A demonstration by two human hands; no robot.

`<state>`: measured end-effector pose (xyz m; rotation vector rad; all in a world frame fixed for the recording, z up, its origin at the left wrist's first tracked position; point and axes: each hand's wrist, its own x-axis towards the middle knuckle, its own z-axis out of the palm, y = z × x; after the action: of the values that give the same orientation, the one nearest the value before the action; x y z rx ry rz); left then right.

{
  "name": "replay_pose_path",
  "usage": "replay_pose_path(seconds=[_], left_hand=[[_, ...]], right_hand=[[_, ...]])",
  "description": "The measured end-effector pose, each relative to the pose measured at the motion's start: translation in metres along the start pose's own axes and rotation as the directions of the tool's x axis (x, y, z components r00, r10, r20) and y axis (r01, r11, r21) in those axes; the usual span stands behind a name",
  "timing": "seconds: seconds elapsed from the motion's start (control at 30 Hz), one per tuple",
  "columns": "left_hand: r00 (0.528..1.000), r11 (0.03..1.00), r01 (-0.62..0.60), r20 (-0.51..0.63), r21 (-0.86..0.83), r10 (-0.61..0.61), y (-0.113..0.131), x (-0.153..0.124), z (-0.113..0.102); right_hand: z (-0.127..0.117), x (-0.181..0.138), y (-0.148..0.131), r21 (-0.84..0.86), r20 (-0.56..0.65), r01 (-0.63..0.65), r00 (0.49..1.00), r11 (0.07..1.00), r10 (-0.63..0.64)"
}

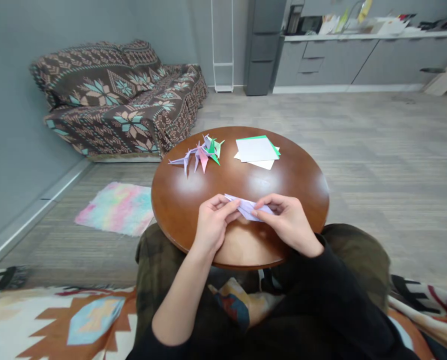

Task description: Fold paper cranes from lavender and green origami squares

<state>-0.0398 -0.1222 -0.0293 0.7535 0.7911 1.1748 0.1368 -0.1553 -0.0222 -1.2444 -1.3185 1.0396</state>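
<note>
Between my two hands is a piece of folded lilac origami paper [248, 209], long and pointed, held just above the near part of the round brown table [193, 215]. My left hand [216, 219] pinches its left end between thumb and fingers, where narrow points stick out. With thumb and forefinger, my right hand [283, 219] grips the wider right part. Some of the paper is hidden behind the fingers of both hands.
Several folded paper cranes [202, 154] in lilac, pink and green stand together at the table's far left. A loose stack of white and green paper sheets [257, 150] lies at the far right. Beyond are a covered sofa [126, 100] and a pastel rug [116, 207].
</note>
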Motion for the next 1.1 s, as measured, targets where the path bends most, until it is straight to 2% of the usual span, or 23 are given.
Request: replay_pose_path(seconds=[0.1,0.17,0.23,0.33,0.4,0.47,0.57,0.7,0.8,0.97,1.1], left_hand=[[0.999,0.998,-0.042,-0.017,-0.049,0.041,-0.002,0.0,0.002],[0.998,0.998,-0.047,0.032,-0.04,0.048,-0.006,-0.001,0.004],[0.994,0.998,-0.063,0.087,0.02,0.061,-0.01,-0.002,0.005],[0.99,0.983,-0.115,0.098,0.146,0.101,-0.009,-0.002,0.001],[0.988,0.965,-0.072,0.152,0.252,0.034,-0.004,-0.003,-0.003],[0.965,0.936,0.0,0.244,0.351,-0.092,0.002,-0.004,-0.007],[0.925,0.908,0.06,0.318,0.414,-0.206,0.009,-0.005,-0.009],[0.886,0.886,0.049,0.389,0.462,-0.251,0.015,-0.008,-0.006],[0.893,0.88,0.009,0.392,0.474,-0.22,0.015,-0.01,-0.005],[0.89,0.928,0.135,0.37,0.348,-0.268,0.01,-0.011,-0.002],[0.907,0.932,0.158,0.324,0.327,-0.267,0.004,-0.009,-0.001]], right_hand=[[0.007,-0.002,0.001,0.004,-0.02,0.003,1.0,1.0,-0.003],[0.014,-0.003,0.001,0.014,-0.082,0.017,0.996,1.0,-0.016],[0.019,-0.005,0.001,0.051,-0.115,0.032,0.993,0.998,-0.026],[0.019,-0.005,0.0,0.064,-0.082,0.043,0.996,0.997,-0.038],[0.013,-0.003,0.0,0.015,-0.104,0.063,0.993,0.998,-0.061],[0.005,0.0,0.0,-0.005,-0.097,0.064,0.993,0.998,-0.064],[-0.003,0.003,0.003,0.074,0.041,-0.005,0.999,0.997,0.002],[-0.003,0.003,0.006,0.139,0.142,-0.044,0.99,0.989,0.024],[-0.001,0.002,0.007,0.162,0.161,-0.062,0.986,0.985,0.036],[-0.002,0.002,0.005,0.144,0.127,-0.025,0.992,0.989,0.007],[-0.002,0.003,0.004,0.113,0.079,-0.041,0.996,0.993,0.032]])
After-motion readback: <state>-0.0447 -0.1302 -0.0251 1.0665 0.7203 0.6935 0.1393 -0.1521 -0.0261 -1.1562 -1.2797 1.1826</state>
